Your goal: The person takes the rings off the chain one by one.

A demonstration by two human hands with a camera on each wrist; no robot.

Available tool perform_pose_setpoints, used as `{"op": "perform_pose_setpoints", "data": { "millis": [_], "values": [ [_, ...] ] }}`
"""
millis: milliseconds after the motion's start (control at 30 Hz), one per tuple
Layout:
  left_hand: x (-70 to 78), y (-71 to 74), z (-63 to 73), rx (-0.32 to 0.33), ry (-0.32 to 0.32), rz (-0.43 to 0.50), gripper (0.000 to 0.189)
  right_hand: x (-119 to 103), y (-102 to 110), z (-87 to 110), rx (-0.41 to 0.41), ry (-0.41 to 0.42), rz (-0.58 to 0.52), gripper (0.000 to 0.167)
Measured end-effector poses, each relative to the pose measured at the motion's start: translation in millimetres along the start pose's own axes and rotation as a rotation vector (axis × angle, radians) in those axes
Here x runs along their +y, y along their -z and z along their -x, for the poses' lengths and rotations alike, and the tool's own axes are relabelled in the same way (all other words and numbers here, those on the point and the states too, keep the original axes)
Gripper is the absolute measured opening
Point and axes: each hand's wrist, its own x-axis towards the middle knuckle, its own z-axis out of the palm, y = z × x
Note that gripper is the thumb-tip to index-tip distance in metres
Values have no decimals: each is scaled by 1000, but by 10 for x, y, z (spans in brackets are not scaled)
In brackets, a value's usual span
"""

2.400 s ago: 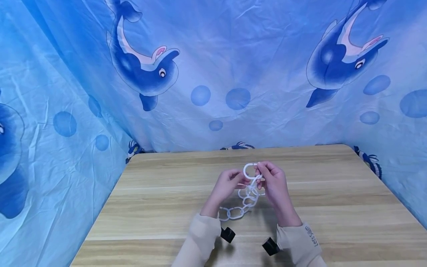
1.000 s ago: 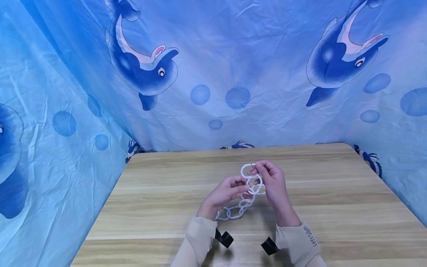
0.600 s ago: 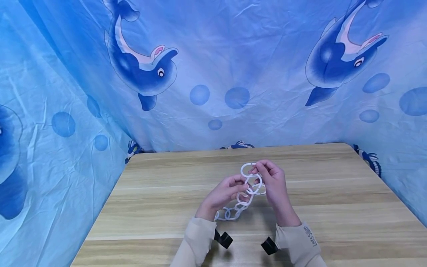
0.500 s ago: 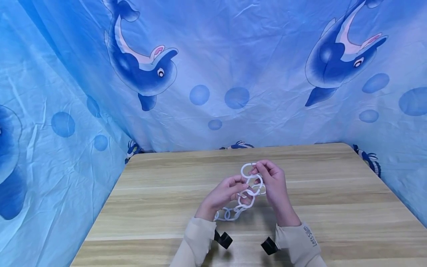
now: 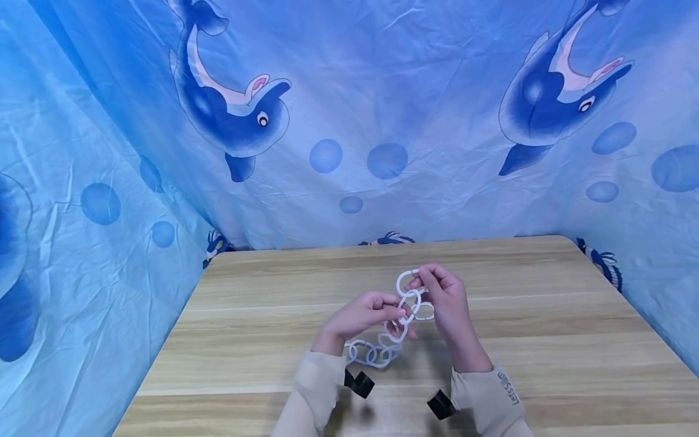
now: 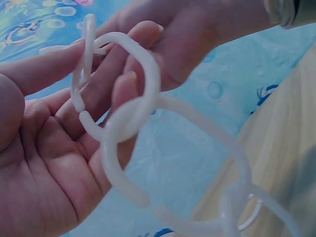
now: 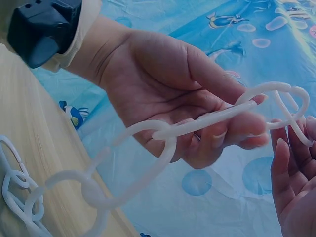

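A chain of white plastic split rings (image 5: 371,365) runs from between both hands down to the table. My right hand (image 5: 448,297) pinches the topmost ring (image 5: 399,285) between thumb and forefinger. Lower and to the left, my left hand (image 5: 363,315) holds a ring lower in the chain between thumb and fingers. That pinched ring (image 7: 207,121) shows in the right wrist view, its far end hooked into further rings. Small gaps show in several rings, as in the large ring (image 6: 153,74) of the left wrist view. Another ring (image 5: 432,312) hangs beside the right fingers.
The chain's lower end lies on a wooden table (image 5: 246,340) behind the left wrist. Black wrist cameras (image 5: 363,385) stick out under both sleeves. A blue dolphin-print curtain (image 5: 349,121) closes off the back and sides of the table.
My left hand has taken hold of a ring and moved slightly down and left. The rings between the hands have turned, and the lower chain has shifted. My right hand stays nearly still.
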Motion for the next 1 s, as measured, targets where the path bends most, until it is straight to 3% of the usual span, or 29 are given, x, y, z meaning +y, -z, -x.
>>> {"op": "perform_pose_setpoints", "data": {
  "millis": [233,433,700,1000],
  "values": [
    [86,60,44,49,34,-75,22,-15,4,13,30,-37,-22,20],
    [160,88,103,147,59,-119,23,-25,2,6,59,-46,-39,20],
    [294,126,202,295,32,-217,19,-20,-7,-6,75,-37,-66,23],
    [490,133,327,317,45,-294,20,-27,-41,16,43,-29,-45,21]
  ]
}}
